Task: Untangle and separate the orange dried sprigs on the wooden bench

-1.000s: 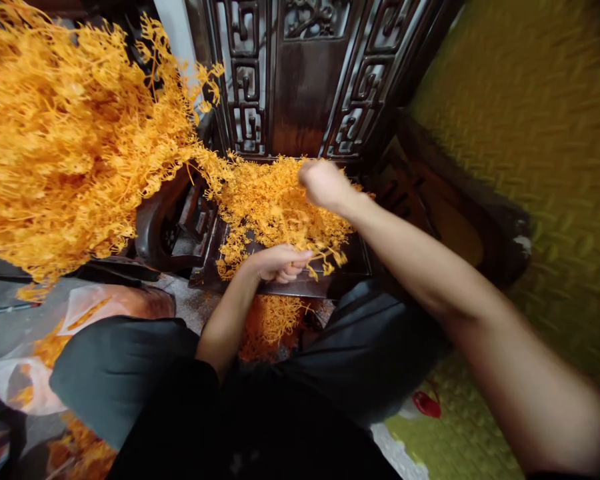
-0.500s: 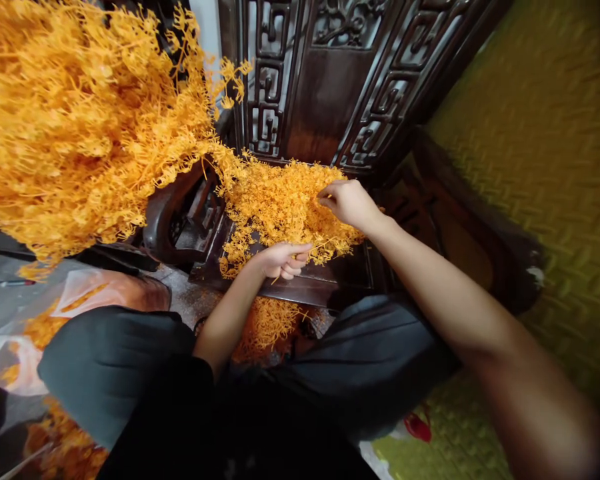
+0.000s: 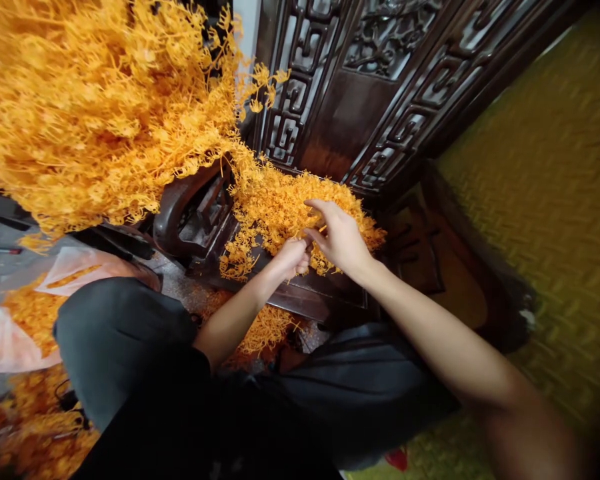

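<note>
The left hand (image 3: 296,257) is curled closed above the front of the chair seat (image 3: 325,288); I cannot tell what, if anything, it grips. The right hand (image 3: 344,241) is just beside it, thumb and fingers parted, over the pile of orange flowers (image 3: 275,208). That pile lies on the seat near the carved back (image 3: 337,123), with a bigger heap (image 3: 105,120) to its left
</note>
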`<action>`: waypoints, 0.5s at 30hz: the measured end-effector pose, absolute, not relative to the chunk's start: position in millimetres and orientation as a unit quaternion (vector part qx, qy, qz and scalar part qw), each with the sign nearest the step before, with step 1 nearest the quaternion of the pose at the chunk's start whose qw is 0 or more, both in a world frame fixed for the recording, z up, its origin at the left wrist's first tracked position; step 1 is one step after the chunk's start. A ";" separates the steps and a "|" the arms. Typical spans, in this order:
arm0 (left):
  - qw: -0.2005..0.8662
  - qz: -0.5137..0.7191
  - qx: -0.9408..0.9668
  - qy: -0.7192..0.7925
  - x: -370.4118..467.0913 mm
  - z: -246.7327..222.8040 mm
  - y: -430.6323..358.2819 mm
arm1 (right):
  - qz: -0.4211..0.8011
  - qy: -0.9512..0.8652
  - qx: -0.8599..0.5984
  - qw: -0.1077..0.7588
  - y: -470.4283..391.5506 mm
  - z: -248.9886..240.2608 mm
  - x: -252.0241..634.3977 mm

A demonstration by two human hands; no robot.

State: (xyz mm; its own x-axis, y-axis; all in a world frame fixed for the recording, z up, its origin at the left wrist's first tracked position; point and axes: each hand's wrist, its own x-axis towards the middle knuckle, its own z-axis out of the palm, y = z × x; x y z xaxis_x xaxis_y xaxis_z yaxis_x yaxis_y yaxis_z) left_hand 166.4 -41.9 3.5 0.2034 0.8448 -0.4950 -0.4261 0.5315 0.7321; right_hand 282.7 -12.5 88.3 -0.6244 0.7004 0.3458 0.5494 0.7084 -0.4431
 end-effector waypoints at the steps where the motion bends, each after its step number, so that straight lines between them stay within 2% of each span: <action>1: 0.743 0.427 0.227 0.461 165.9 5.2 -42.1 | 0.152 -0.883 -0.349 0.273 -9.6 90.3 284.3; 4: 0.740 0.423 0.246 0.462 159.1 8.3 -43.8 | 0.198 -0.854 -0.369 0.307 -1.3 104.8 297.1; 6: 0.696 0.406 0.316 0.500 151.3 8.1 -44.6 | 0.230 -0.834 -0.398 0.306 2.9 118.2 311.3; 8: 0.580 0.370 0.434 0.582 142.5 6.4 -44.0 | 0.220 -0.809 -0.433 0.332 7.4 131.8 327.9; 10: 0.445 0.329 0.520 0.650 134.4 3.9 -42.6 | 0.167 -0.757 -0.468 0.424 13.6 142.3 343.5; 12: 0.368 0.307 0.552 0.682 129.6 2.3 -42.1 | 0.119 -0.710 -0.481 0.501 20.9 145.7 353.8; 13: 0.356 0.300 0.559 0.686 128.7 2.5 -42.7 | 0.103 -0.711 -0.476 0.507 24.5 143.9 355.8; 15: 0.346 0.288 0.577 0.681 129.7 5.5 -46.0 | 0.094 -0.771 -0.446 0.445 30.1 134.9 354.0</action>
State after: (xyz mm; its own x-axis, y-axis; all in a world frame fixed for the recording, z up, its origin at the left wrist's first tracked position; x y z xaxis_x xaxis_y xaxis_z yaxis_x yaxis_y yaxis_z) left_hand 129.7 -46.0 5.5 -0.0949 0.9857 -0.1393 0.5861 0.1685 0.7925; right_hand 354.0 30.1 134.9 -0.2060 0.7721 0.6011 0.6041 0.5837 -0.5426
